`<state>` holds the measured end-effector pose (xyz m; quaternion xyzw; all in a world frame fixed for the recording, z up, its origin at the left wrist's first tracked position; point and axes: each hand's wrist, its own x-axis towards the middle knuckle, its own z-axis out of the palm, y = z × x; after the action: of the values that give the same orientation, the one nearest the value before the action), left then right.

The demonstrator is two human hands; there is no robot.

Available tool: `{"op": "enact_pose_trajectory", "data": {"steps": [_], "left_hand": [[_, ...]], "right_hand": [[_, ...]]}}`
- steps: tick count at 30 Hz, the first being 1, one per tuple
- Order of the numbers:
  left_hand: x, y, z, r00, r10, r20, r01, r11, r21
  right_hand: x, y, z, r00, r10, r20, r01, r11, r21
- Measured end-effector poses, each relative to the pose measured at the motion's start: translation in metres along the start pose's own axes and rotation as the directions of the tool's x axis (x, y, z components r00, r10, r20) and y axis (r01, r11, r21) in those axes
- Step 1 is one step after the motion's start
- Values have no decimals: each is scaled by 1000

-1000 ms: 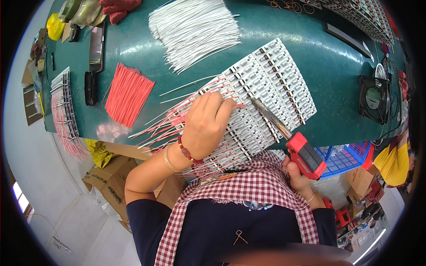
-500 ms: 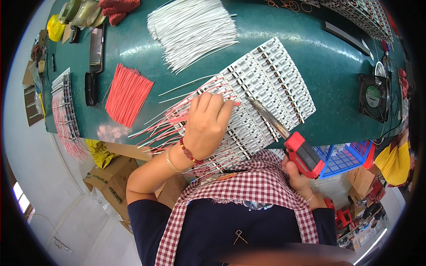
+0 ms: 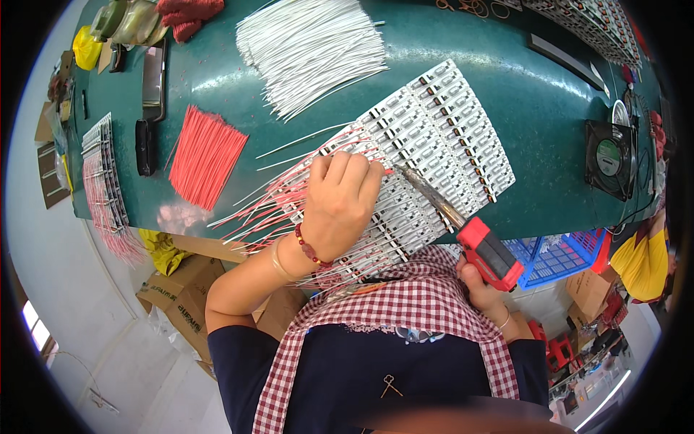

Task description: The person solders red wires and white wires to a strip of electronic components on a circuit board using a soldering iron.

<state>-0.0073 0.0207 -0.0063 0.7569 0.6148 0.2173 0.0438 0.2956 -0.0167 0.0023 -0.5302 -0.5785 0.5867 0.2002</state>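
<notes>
A panel of white circuit boards [image 3: 455, 119] lies slanted on the green bench, with red and white wires fanning out from its left part. My left hand [image 3: 340, 199] rests over that part, fingers pinched on a red wire [image 3: 388, 171] whose end shows past the fingertips; the rest of it is hidden. In my right hand [image 3: 478, 288] is a red and black soldering gun [image 3: 491, 253], gripped by its handle. Its metal tip touches or hovers just above the panel, close to the red wire's end; I cannot tell which.
A pile of white wires [image 3: 311, 54] lies beyond the panel, and a red wire bundle [image 3: 206, 155] to its left. Another wired panel [image 3: 105, 181] sits at the far left. A black fan [image 3: 609, 159] stands at the right, above a blue basket [image 3: 560, 257].
The soldering gun has shifted slightly left, bringing its tip closer to my left fingertips. My left hand has barely moved and keeps its pinch.
</notes>
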Motion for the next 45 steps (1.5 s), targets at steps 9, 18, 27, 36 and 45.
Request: {"op": "enact_pose_trajectory", "data": {"steps": [9, 18, 27, 36, 45], "left_hand": [[6, 3, -4, 999, -17, 33, 16, 1000, 21], [9, 6, -6, 998, -31, 61, 28, 998, 48], [5, 5, -6, 997, -58, 47, 57, 998, 8], [-2, -3, -16, 999, 33, -12, -34, 991, -127], [1, -7, -7, 994, -58, -89, 48, 993, -112]], "right_hand": [[1, 0, -2, 1000, -1, 31, 5, 994, -106], [-1, -8, -3, 999, -23, -36, 22, 999, -28], [1, -9, -5, 1000, 7, 8, -7, 1000, -20], [1, -10, -4, 999, 44, 1, -44, 999, -6], [-1, -3, -1, 999, 8, -33, -9, 1000, -24]]}}
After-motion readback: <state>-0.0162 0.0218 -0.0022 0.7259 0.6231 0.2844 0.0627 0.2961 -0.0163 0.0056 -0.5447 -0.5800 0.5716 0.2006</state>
